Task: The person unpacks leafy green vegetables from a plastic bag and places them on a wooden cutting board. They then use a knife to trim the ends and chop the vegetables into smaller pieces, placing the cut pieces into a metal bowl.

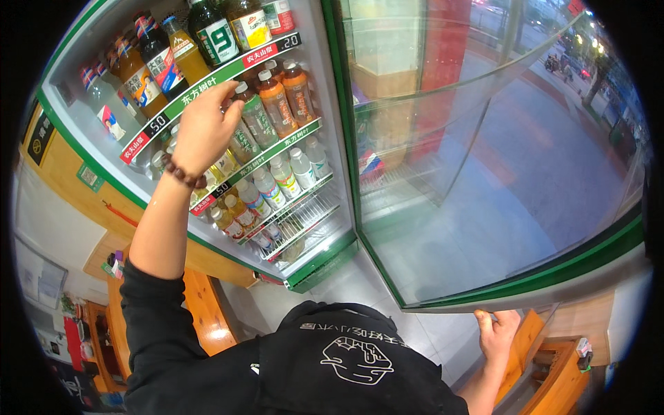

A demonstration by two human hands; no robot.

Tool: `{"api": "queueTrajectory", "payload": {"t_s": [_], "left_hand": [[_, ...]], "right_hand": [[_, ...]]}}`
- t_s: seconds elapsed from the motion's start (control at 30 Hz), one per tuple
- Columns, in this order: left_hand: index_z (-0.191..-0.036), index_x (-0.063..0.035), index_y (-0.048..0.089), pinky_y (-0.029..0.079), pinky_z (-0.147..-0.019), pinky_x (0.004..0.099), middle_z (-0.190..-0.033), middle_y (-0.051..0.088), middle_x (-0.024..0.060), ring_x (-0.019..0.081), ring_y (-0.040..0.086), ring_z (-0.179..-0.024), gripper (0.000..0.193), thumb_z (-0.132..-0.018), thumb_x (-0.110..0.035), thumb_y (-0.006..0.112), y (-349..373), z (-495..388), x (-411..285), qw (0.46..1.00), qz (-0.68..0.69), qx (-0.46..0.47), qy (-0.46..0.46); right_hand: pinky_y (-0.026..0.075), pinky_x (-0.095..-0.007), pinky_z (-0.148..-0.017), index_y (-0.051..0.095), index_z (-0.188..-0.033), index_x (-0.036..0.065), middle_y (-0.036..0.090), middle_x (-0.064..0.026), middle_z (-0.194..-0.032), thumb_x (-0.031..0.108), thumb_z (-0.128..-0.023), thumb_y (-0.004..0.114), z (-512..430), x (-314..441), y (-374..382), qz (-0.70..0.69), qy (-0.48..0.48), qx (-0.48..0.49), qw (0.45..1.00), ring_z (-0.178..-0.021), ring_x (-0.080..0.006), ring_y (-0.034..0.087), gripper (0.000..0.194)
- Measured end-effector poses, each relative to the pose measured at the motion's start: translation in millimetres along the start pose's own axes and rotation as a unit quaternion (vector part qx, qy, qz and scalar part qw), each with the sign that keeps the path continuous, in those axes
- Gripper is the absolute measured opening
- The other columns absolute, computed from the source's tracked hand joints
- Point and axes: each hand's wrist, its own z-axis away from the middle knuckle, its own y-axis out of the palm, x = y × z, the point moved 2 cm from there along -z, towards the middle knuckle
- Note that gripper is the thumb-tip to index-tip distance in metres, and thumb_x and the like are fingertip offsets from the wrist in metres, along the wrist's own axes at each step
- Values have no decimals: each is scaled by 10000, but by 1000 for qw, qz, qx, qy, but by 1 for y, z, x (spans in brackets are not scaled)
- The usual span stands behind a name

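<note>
My left hand [210, 124], with a dark beaded bracelet [182, 172] at its wrist, is raised to the middle shelf of an upright drinks refrigerator. Its thumb and fingers are bent around the cap area of a front bottle with a green label [246, 142]; whether they grip it is hidden. A second green-labelled bottle [261, 122] stands behind that one, and orange-labelled bottles [277, 109] stand to the right. My right hand [498, 329] is at the lower outer edge of the open glass door [467, 307], fingers bent; its hold on the door cannot be told.
Large bottles [168, 62] fill the upper shelf, and small bottles [270, 189] line a lower one. Green shelf strips [267, 155] edge the racks. Wooden furniture stands at left [207, 306] and right [560, 373]. A street shows through the door glass.
</note>
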Motion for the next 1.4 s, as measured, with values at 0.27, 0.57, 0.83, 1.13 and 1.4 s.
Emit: {"api": "queueTrajectory", "payload": {"t_s": [0.27, 0.57, 0.83, 1.13, 1.4], "left_hand": [[-1204, -18, 753, 596, -793, 344, -1026, 766, 145, 259, 745, -867, 244, -975, 25, 684, -148, 80, -164, 926, 211, 91, 298], [-1162, -34, 742, 588, -752, 340, -999, 755, 128, 251, 741, -836, 207, -959, -10, 708, -238, 168, -142, 916, 231, 146, 294], [-1124, -47, 732, 580, -716, 336, -975, 745, 113, 244, 737, -808, 179, -945, -42, 730, -341, 280, -57, 938, 221, 150, 222], [-1081, -63, 720, 571, -675, 332, -948, 734, 96, 236, 732, -776, 157, -929, -77, 754, -450, 379, -14, 965, 171, 149, 128], [-1043, -77, 711, 564, -638, 328, -925, 724, 81, 228, 728, -748, 147, -914, -109, 775, -476, 411, 3, 975, 167, 128, 72]], "right_hand": [[525, -390, -788, 783, -975, 34, 760, -105, -913, 374, -925, 851, 15, -2, 13, 3, -54, -35, 998, -836, -307, 692, 350], [538, -390, -782, 767, -982, 7, 745, -132, -909, 219, -940, 834, 47, 64, 39, 10, -66, -78, 995, -844, -325, 683, 226], [514, -415, -725, 718, -950, 1, 678, -153, -915, 128, -999, 737, 93, 152, 95, 105, -55, -89, 989, -796, -368, 635, 137], [530, -458, -674, 733, -924, 61, 658, -132, -873, 143, -958, 793, 111, 256, 191, 147, -223, -26, 963, -768, -378, 649, 107], [559, -485, -659, 706, -1143, 117, 666, -131, -839, 107, -943, 736, 85, 323, 266, 220, -350, 65, 908, -742, -365, 682, 202]]}}
